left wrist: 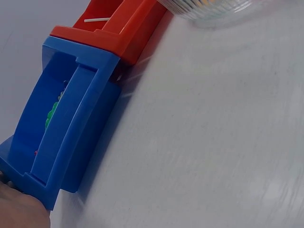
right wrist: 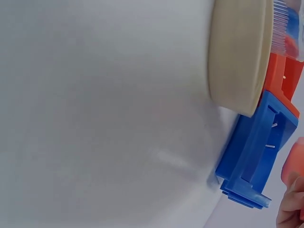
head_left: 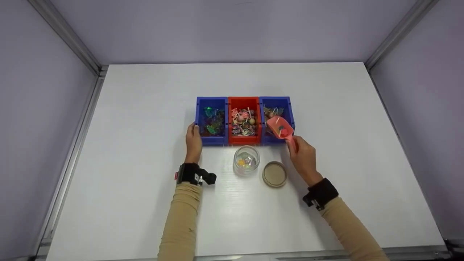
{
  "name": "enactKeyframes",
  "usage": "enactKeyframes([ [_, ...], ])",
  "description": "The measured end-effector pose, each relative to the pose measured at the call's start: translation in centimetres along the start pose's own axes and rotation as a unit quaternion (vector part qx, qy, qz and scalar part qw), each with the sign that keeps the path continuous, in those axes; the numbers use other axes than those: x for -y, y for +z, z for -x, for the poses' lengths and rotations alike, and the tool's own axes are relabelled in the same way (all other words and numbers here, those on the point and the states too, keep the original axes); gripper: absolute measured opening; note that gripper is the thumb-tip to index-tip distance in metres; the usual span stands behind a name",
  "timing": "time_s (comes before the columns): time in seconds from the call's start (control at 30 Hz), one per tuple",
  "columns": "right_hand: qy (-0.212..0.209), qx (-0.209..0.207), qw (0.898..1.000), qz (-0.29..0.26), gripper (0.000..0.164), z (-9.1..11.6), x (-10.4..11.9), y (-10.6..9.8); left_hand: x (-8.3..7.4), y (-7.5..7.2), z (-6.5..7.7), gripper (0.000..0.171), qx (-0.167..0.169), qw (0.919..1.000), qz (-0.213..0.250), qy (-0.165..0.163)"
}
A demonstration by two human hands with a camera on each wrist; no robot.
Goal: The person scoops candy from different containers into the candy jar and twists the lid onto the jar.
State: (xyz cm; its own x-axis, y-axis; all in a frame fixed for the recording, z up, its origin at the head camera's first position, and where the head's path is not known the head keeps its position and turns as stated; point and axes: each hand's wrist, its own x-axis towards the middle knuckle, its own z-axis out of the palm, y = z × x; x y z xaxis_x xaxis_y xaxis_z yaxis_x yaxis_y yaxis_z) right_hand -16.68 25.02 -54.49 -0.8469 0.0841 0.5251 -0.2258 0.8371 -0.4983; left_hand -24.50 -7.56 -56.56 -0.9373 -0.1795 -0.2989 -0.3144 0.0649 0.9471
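Observation:
My left hand (head_left: 194, 143) rests against the outer left side of the left blue bin (head_left: 212, 140), at its near corner; the left wrist view catches only part of the hand (left wrist: 21, 209). My right hand (head_left: 304, 156) grips the handle of a pink scoop (head_left: 275, 125), whose bowl is above the right blue bin (head_left: 286, 105). A few small pieces, some with white sticks, lie in the scoop. In front of the bins stands a clear jar (head_left: 246, 158) with several colourful pieces at its bottom. A round beige lid (head_left: 274, 174) lies to the jar's right.
Between the blue bins is a red bin (head_left: 244, 99) with several lollipops (head_left: 243, 121). Shiny green and blue pieces (head_left: 214, 121) fill part of the left bin; stick-like pieces show in the right one. All stand on a white table (head_left: 145, 163) with pale walls around it.

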Motion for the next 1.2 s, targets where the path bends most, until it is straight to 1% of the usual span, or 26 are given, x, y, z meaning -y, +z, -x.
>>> enactKeyframes([
  [0.13,-0.002,0.018,1.000,-0.012,0.022,0.0,0.0,-0.7,-0.1,0.0,0.1,0.048,-0.001,1.0000,-0.001,0.001],
  [0.37,-0.030,0.030,0.998,-0.051,0.018,0.1,0.3,-2.0,-0.2,0.0,0.1,0.048,-0.004,1.0000,-0.004,0.008],
  [0.5,-0.047,0.048,0.995,-0.077,0.019,0.4,0.3,-2.8,-0.2,0.0,0.1,0.048,-0.003,1.0000,-0.008,0.005],
  [0.63,-0.075,0.080,0.988,-0.111,0.021,0.8,0.2,-3.6,-0.1,0.0,0.1,0.048,0.002,1.0000,-0.003,-0.004],
  [0.77,-0.099,0.114,0.980,-0.130,0.021,1.1,0.1,-4.2,-0.2,0.0,0.1,0.048,0.004,0.9999,0.008,-0.010],
  [1.0,-0.097,0.183,0.968,-0.141,0.016,1.4,0.3,-4.6,-0.3,-0.1,0.1,0.047,-0.004,0.9999,0.009,-0.006],
  [1.2,-0.101,0.211,0.960,-0.152,0.016,1.6,0.4,-4.8,-0.2,-0.1,0.1,0.048,-0.001,1.0000,0.002,-0.008],
])
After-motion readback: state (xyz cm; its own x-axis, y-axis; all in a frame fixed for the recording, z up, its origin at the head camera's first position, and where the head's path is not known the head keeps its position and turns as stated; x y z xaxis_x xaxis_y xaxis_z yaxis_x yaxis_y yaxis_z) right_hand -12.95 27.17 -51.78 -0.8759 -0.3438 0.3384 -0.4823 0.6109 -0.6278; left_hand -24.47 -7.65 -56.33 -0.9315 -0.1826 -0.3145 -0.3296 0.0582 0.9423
